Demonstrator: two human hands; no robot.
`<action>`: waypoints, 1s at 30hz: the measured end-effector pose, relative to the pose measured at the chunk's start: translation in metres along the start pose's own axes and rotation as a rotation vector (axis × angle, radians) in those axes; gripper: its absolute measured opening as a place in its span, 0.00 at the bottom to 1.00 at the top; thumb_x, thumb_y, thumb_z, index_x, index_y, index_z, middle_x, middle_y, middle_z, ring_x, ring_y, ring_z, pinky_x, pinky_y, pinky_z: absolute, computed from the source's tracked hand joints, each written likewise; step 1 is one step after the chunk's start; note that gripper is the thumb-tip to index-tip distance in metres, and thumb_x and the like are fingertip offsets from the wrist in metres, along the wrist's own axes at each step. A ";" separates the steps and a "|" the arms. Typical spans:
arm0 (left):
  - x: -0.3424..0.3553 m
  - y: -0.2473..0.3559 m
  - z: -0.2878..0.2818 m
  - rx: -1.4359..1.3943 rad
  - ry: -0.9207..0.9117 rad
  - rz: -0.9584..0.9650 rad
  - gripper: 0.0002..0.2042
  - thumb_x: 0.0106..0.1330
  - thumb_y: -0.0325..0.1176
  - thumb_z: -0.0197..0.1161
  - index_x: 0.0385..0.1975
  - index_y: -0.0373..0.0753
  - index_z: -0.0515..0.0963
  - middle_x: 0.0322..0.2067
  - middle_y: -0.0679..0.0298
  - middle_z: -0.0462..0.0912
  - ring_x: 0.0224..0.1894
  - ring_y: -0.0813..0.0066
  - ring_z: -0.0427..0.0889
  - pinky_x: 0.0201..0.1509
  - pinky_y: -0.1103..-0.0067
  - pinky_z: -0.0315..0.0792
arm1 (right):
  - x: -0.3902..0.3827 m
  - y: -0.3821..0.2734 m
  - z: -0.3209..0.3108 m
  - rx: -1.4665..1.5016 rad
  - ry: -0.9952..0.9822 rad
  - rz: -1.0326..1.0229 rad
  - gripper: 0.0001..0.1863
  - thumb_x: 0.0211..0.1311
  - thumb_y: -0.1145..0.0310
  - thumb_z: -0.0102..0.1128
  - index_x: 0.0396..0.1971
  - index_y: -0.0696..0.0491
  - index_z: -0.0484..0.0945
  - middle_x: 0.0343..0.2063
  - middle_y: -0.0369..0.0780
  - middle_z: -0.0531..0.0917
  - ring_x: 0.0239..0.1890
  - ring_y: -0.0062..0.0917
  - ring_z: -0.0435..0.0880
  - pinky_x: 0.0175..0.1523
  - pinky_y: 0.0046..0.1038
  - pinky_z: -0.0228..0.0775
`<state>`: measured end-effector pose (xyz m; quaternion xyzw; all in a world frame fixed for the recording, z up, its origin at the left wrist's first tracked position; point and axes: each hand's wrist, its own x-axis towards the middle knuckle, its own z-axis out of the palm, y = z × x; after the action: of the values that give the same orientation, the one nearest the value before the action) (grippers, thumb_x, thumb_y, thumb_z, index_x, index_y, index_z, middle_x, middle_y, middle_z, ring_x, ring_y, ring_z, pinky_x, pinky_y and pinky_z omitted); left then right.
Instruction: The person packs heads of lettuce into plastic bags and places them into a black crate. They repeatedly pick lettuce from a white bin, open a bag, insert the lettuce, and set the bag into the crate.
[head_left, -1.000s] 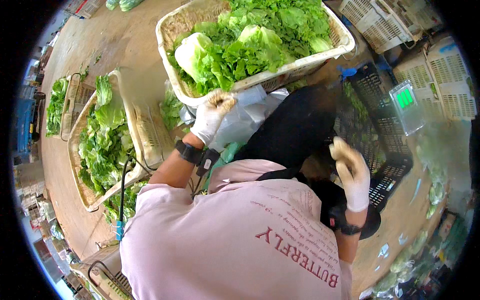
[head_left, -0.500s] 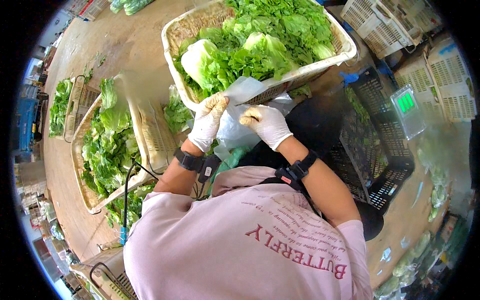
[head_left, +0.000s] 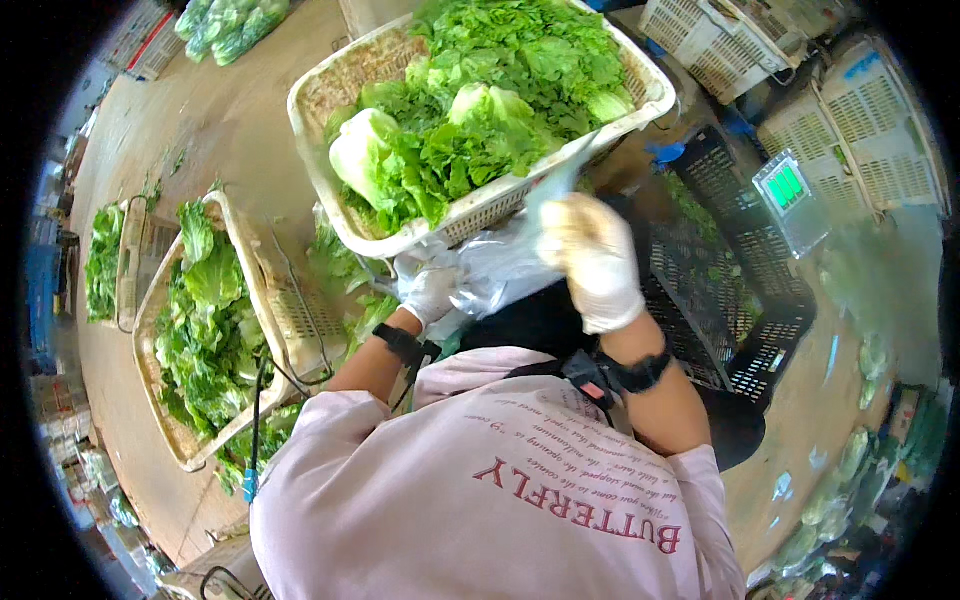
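Observation:
My right hand (head_left: pixel 600 265), in a white glove and smeared by motion, is closed on a thin translucent plastic bag (head_left: pixel 553 192) that rises in front of the crate's near rim. Lower and to the left, my gloved left hand (head_left: pixel 432 288) is closed at the edge of a bunch of clear plastic bags (head_left: pixel 500 268) over my lap; its fingertips are partly covered by the film. Just beyond both hands stands a cream plastic crate (head_left: pixel 455 232) holding leafy green lettuce (head_left: pixel 480 130), with one pale head (head_left: pixel 362 150) at its left end.
A second cream crate (head_left: pixel 262 290) of lettuce stands on the left, with another crate (head_left: pixel 133 265) behind it. Black crates (head_left: pixel 765 320) lie to my right. Stacked cream crates (head_left: pixel 720 45) stand at the far right, and bagged vegetables (head_left: pixel 232 25) lie far left.
My right hand has moved right and up toward me, drawing a bag with it. My left hand has dropped lower onto the bunch of bags. The whole view has shifted slightly.

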<state>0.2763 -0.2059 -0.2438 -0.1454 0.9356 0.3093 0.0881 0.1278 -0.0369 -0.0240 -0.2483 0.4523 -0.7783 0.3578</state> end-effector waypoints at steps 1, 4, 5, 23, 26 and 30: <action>0.001 0.000 -0.004 0.005 0.004 0.009 0.13 0.60 0.40 0.54 0.43 0.47 0.78 0.44 0.53 0.78 0.47 0.58 0.77 0.54 0.70 0.67 | -0.010 -0.006 -0.020 -0.118 0.105 -0.146 0.06 0.63 0.69 0.52 0.37 0.54 0.72 0.25 0.32 0.73 0.24 0.15 0.71 0.27 0.18 0.65; 0.002 0.009 -0.026 0.297 -0.242 -0.243 0.13 0.61 0.39 0.53 0.40 0.43 0.79 0.45 0.53 0.78 0.47 0.60 0.77 0.51 0.72 0.69 | -0.027 -0.073 -0.064 0.179 0.620 -0.253 0.13 0.63 0.58 0.51 0.36 0.52 0.73 0.27 0.34 0.77 0.29 0.21 0.76 0.36 0.25 0.72; -0.003 0.034 -0.053 0.524 -0.287 -0.043 0.15 0.62 0.38 0.51 0.44 0.38 0.76 0.43 0.52 0.79 0.44 0.62 0.79 0.48 0.70 0.71 | -0.041 -0.097 -0.076 0.085 0.721 -0.333 0.15 0.63 0.55 0.51 0.37 0.52 0.74 0.30 0.35 0.78 0.31 0.23 0.77 0.38 0.27 0.72; 0.218 0.363 -0.128 -1.673 0.148 0.583 0.06 0.68 0.30 0.49 0.32 0.39 0.73 0.26 0.70 0.73 0.32 0.85 0.69 0.34 0.86 0.66 | -0.149 -0.191 -0.299 -0.828 1.193 -0.422 0.07 0.65 0.68 0.51 0.33 0.56 0.75 0.29 0.33 0.76 0.32 0.16 0.72 0.40 0.18 0.66; 0.259 0.381 -0.096 -1.237 0.334 0.670 0.10 0.68 0.33 0.48 0.27 0.38 0.72 0.26 0.67 0.74 0.29 0.80 0.71 0.36 0.82 0.69 | -0.154 -0.185 -0.365 -0.827 1.356 -0.388 0.09 0.62 0.67 0.55 0.36 0.57 0.76 0.32 0.35 0.78 0.34 0.19 0.73 0.41 0.20 0.67; 0.281 0.369 -0.077 -1.685 0.033 0.365 0.11 0.69 0.37 0.49 0.26 0.40 0.72 0.23 0.65 0.75 0.23 0.82 0.71 0.28 0.85 0.67 | -0.103 -0.164 -0.354 -1.189 1.260 -0.659 0.28 0.55 0.71 0.60 0.57 0.60 0.64 0.53 0.46 0.71 0.55 0.31 0.69 0.56 0.29 0.65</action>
<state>-0.1151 -0.0310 -0.0501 -0.0141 0.4039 0.9076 -0.1139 -0.1143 0.2849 -0.0511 -0.0382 0.7948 -0.4718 -0.3797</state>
